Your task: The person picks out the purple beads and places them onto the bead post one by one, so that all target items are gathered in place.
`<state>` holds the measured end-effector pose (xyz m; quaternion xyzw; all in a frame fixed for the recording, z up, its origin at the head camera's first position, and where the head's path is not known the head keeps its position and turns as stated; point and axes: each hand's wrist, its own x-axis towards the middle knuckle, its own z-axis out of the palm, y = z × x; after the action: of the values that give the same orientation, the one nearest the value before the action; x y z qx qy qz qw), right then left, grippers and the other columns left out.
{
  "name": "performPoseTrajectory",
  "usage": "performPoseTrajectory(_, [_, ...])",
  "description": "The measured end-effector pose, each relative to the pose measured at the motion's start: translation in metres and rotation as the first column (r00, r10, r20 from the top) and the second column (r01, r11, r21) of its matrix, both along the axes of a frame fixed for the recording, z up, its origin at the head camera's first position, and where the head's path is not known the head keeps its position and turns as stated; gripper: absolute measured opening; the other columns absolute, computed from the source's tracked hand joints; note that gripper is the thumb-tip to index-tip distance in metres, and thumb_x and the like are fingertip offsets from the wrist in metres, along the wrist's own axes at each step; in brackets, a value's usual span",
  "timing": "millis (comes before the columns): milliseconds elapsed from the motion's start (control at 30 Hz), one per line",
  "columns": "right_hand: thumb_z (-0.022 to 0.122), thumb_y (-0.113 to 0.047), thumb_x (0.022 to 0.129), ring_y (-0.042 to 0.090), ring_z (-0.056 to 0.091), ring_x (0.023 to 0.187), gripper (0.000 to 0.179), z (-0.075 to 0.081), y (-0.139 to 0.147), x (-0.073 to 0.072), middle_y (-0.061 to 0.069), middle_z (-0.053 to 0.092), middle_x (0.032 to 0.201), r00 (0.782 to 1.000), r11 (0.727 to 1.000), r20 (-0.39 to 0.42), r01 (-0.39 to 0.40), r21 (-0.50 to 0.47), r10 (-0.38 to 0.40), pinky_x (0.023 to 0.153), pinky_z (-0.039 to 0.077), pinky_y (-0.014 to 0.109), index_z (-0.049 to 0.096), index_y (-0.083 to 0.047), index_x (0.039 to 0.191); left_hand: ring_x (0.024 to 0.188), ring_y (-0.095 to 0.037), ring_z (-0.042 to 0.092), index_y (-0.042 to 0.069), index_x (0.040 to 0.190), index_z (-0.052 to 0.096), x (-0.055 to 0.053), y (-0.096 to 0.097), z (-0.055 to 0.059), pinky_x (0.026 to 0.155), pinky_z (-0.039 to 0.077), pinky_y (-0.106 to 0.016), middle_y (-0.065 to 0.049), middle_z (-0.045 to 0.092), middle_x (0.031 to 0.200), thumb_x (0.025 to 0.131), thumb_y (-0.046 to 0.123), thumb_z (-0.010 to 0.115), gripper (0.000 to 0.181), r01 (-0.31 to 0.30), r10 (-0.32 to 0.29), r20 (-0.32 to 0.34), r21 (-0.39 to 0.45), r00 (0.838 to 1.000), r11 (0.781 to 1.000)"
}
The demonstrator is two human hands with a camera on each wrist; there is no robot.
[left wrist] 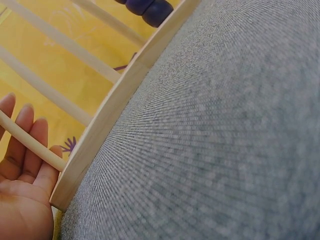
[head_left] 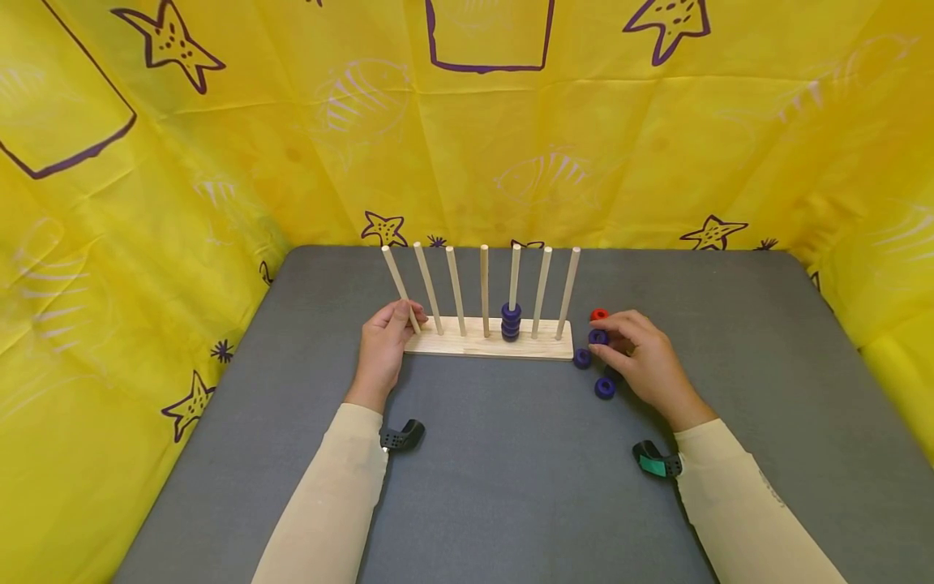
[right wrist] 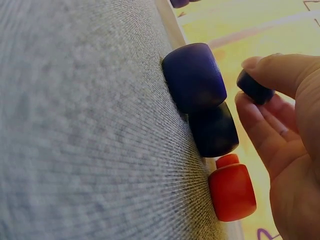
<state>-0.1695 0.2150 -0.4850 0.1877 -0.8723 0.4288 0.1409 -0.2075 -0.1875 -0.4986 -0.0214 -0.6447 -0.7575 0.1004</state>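
A wooden peg rack (head_left: 467, 346) with several upright pegs stands near the middle of the grey table. Several dark blue beads (head_left: 511, 322) are stacked on its fifth peg from the left. My left hand (head_left: 387, 345) holds the rack's left end, thumb and fingers around the leftmost peg (left wrist: 32, 143). Just beyond the right end, my right hand (head_left: 645, 361) pinches a dark blue bead (right wrist: 255, 87) between thumb and fingertips, raised off the table. Loose blue beads (head_left: 605, 388) lie below that hand, one partly hidden by it. A red bead (head_left: 599, 315) sits behind its fingertips.
In the right wrist view, a second, smaller-looking red bead (right wrist: 227, 160) shows behind the nearer red bead (right wrist: 232, 192). A yellow patterned cloth (head_left: 467, 146) hangs behind and beside the grey table (head_left: 503, 487). Both wrists carry black straps (head_left: 657, 461).
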Motion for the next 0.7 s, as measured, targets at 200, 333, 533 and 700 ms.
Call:
performPoseTrajectory(200, [0.09,0.001,0.09,0.025,0.068,0.088,0.032,-0.0001,0.0,-0.0005,0.009,0.073,0.111,0.999,1.0,-0.03,0.017,0.023,-0.016,0.079,0.051,0.015,0.079,0.0,0.119,0.101,-0.025,0.068,-0.019,0.115,0.067,-0.0009,-0.0002,-0.0015,0.097,0.056,-0.036,-0.015,0.07,0.099,0.116,0.026,0.057,0.046,-0.006,0.006,0.008,0.002,1.0,1.0])
performPoseTrajectory(333, [0.09,0.003,0.089,0.024,0.065,0.086,0.032,-0.0009,0.0,-0.0013,0.01,0.072,0.109,0.999,1.0,-0.039,0.018,0.019,-0.017,0.078,0.049,0.013,0.079,0.001,0.119,0.1,-0.024,0.068,-0.019,0.115,0.066,-0.0009,-0.0006,-0.0018,0.097,0.056,-0.036,-0.012,0.07,0.097,0.116,0.025,0.057,0.045,-0.005,0.005,0.006,0.003,1.0,1.0])
performPoseTrajectory(533, [0.089,0.004,0.09,0.023,0.065,0.086,0.033,0.0004,-0.0013,-0.0007,0.01,0.071,0.109,0.999,1.0,-0.041,0.009,-0.009,-0.01,0.078,0.048,0.01,0.078,0.003,0.121,0.101,-0.027,0.068,-0.021,0.115,0.065,-0.001,-0.0011,-0.0021,0.096,0.055,-0.037,-0.011,0.071,0.097,0.116,0.025,0.057,0.047,0.001,-0.001,-0.004,0.001,1.0,1.0])
performPoseTrajectory(700, [0.088,0.006,0.089,0.023,0.064,0.085,0.034,0.0018,-0.0021,0.0003,0.012,0.069,0.11,0.999,0.999,-0.045,-0.001,-0.036,-0.001,0.077,0.05,0.01,0.078,0.004,0.121,0.101,-0.028,0.068,-0.021,0.115,0.065,-0.0015,-0.0011,-0.0027,0.096,0.056,-0.037,-0.01,0.071,0.097,0.116,0.025,0.057,0.047,0.0,0.0,-0.009,0.002,1.0,1.0])
